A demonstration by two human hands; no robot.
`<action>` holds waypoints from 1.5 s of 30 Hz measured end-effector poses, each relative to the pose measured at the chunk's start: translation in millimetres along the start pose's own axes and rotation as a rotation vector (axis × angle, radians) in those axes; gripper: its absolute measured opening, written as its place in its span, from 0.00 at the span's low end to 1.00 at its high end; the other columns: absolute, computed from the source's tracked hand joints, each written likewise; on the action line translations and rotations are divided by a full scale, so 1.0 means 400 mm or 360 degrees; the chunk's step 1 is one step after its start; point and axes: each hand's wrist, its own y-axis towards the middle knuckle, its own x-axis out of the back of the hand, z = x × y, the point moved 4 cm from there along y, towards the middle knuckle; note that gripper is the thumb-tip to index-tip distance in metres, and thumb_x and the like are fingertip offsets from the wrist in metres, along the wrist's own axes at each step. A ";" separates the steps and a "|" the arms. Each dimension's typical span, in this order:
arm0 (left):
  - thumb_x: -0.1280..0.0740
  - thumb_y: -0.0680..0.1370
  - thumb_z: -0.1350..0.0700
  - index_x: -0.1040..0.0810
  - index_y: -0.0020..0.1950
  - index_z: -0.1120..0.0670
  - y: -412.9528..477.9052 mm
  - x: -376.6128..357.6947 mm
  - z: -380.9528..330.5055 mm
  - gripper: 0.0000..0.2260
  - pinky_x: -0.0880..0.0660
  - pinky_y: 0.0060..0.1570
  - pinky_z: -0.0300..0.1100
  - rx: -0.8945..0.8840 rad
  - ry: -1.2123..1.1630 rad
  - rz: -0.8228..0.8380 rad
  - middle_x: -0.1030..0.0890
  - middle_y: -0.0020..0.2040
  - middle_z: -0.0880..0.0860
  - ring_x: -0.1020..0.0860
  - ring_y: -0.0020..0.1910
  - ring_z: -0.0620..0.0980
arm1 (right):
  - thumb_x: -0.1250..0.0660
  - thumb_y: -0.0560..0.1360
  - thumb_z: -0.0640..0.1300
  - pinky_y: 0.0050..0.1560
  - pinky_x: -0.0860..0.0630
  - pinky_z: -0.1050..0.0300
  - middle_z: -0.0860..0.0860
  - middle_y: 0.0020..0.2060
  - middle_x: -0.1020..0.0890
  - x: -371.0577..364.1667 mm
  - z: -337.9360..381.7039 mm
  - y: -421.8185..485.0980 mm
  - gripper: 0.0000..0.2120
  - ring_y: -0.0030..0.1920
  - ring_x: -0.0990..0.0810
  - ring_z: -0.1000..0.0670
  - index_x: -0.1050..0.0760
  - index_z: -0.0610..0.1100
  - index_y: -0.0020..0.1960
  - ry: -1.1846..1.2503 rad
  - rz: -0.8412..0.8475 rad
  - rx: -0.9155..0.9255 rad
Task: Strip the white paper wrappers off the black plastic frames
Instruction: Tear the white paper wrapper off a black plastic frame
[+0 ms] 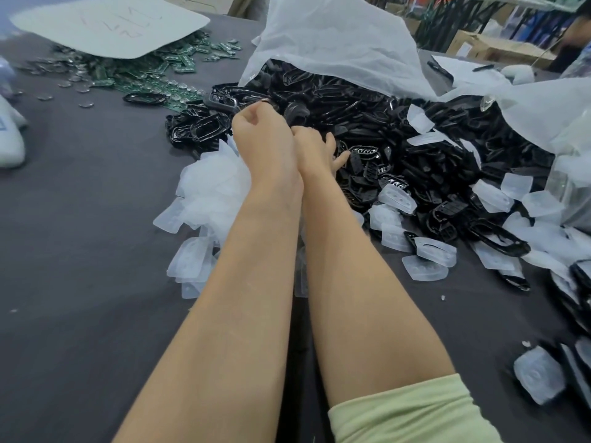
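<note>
Peeled white wrappers (208,190) lie heaped on the dark surface (80,219), just left of the left hand (260,132). Its fingers are curled, but whether they pinch anything cannot be told. Beside it, the right hand (315,148) reaches with loosely spread fingers into the pile of black frames (399,129) under a white bag (335,36).

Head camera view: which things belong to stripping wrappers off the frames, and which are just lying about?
Job: black frames, white wrappers, big white bag the frames spill from.
Lying about: green circuit boards, white sheet, cardboard boxes.
</note>
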 end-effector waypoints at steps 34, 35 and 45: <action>0.43 0.82 0.64 0.32 0.51 0.57 -0.252 0.110 0.063 0.03 0.24 0.28 0.32 -0.0048 0.0490 0.0418 0.23 0.39 0.54 0.21 0.26 0.40 | 0.42 0.78 0.39 0.42 0.33 0.62 0.49 0.50 0.18 0.256 -0.282 -0.393 0.11 0.49 0.23 0.51 0.22 0.44 0.55 0.0245 -0.0833 -0.0001; 0.42 0.81 0.64 0.31 0.50 0.57 -0.250 0.112 0.057 0.03 0.25 0.29 0.32 -0.0045 0.0391 0.0364 0.23 0.39 0.54 0.21 0.26 0.40 | 0.42 0.78 0.38 0.46 0.31 0.61 0.48 0.52 0.18 0.248 -0.268 -0.390 0.13 0.52 0.22 0.49 0.21 0.43 0.56 0.0178 -0.0806 0.0044; 0.44 0.82 0.63 0.28 0.55 0.54 -0.215 0.093 0.015 0.08 0.23 0.31 0.36 -0.0369 0.0529 0.0353 0.25 0.44 0.49 0.19 0.34 0.41 | 0.41 0.79 0.54 0.64 0.37 0.46 0.44 0.63 0.29 0.150 -0.176 -0.263 0.17 0.64 0.34 0.41 0.23 0.47 0.61 -0.0485 -0.0539 -0.0124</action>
